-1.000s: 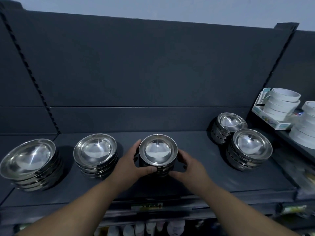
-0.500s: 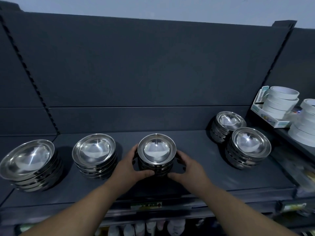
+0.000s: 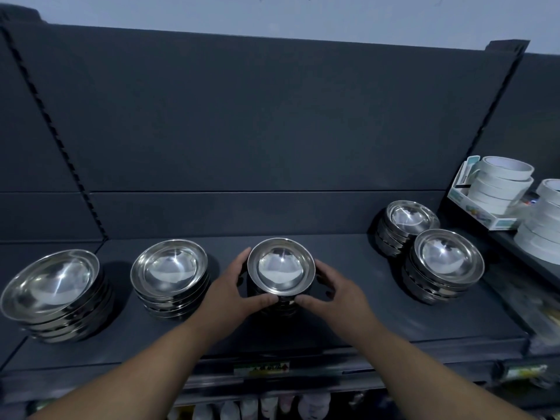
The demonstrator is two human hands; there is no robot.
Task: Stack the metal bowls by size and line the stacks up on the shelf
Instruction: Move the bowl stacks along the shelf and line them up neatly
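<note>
The dark shelf (image 3: 439, 322) bears the gripped stack (image 3: 281, 269), a larger stack (image 3: 169, 269) and largest stack (image 3: 50, 287) leftward, near stack (image 3: 448, 259) and far stack (image 3: 409, 218) rightward.

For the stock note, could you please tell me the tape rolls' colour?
The tape rolls are white; the head view shows them best.

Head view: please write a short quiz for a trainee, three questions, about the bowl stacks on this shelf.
1. How many bowl stacks stand on the shelf?
2. True or false: the left hand and the right hand both hold the middle stack.
3. What stands beyond the shelf's right end? A white tape rolls, B cups, C books.
Key: 1. five; 2. true; 3. A.
</note>
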